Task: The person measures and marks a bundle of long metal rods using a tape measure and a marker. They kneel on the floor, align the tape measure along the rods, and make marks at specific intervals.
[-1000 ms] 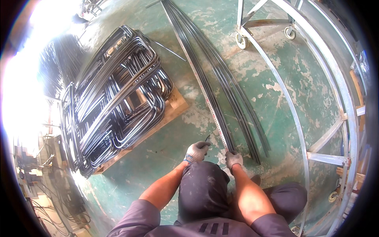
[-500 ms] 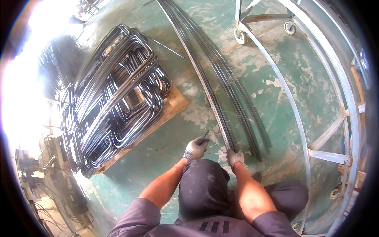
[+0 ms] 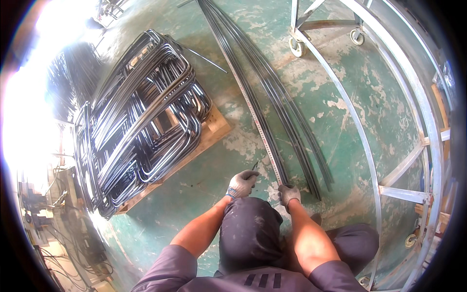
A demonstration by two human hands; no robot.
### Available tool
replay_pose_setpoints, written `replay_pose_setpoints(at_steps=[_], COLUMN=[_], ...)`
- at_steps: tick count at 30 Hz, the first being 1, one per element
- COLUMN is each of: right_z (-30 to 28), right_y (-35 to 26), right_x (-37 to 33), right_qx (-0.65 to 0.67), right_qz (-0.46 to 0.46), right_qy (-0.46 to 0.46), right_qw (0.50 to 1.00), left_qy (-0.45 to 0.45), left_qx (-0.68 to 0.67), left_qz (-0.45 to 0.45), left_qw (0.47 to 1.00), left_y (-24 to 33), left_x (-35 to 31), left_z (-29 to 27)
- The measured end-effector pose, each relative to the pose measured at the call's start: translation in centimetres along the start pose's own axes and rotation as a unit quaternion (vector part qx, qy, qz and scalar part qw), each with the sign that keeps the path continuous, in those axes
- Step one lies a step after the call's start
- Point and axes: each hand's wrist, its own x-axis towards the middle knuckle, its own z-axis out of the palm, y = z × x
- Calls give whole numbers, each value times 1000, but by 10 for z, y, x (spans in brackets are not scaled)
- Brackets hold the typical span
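Note:
Long thin dark metal tubes (image 3: 266,73) lie on the floor in front of me, fanned into several strips. Along the leftmost bundle runs a pale tape measure (image 3: 257,119), its near end reaching my gloved right hand (image 3: 290,194). The fingers of that hand are closed around the tape's end, close to the tube ends; whether they also grip a tube is hidden. My gloved left hand (image 3: 242,184) is raised left of the bundle, apart from it, pinching a slim dark pen-like marker (image 3: 255,165) that points up and away.
At the left, many bent metal tube frames (image 3: 146,117) are stacked on a wooden pallet (image 3: 216,127). A curved-looking metal rack (image 3: 357,114) on casters (image 3: 296,47) stands at the right. Machinery and cables (image 3: 63,228) fill the lower left. My bent knee (image 3: 250,233) is between my arms.

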Motion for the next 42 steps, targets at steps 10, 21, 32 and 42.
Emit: replay_pose_setpoints(at_steps=[10, 21, 32, 42], right_z=[4, -1, 5, 10], right_y=[-9, 9, 9, 25], right_x=[-2, 10, 20, 58], right_qx=[24, 39, 25, -191], right_qz=[-21, -28, -32, -47], right_qy=[-25, -11, 6, 86], right_qw=[999, 999, 999, 977], left_qy=[5, 4, 8, 4], left_qx=[8, 5, -7, 9], left_qz=[-6, -11, -12, 17], left_qw=[1000, 1000, 1000, 1000], left_y=[0, 0, -3, -16], left_x=[-1, 0, 3, 20], left_z=[-2, 6, 0, -5])
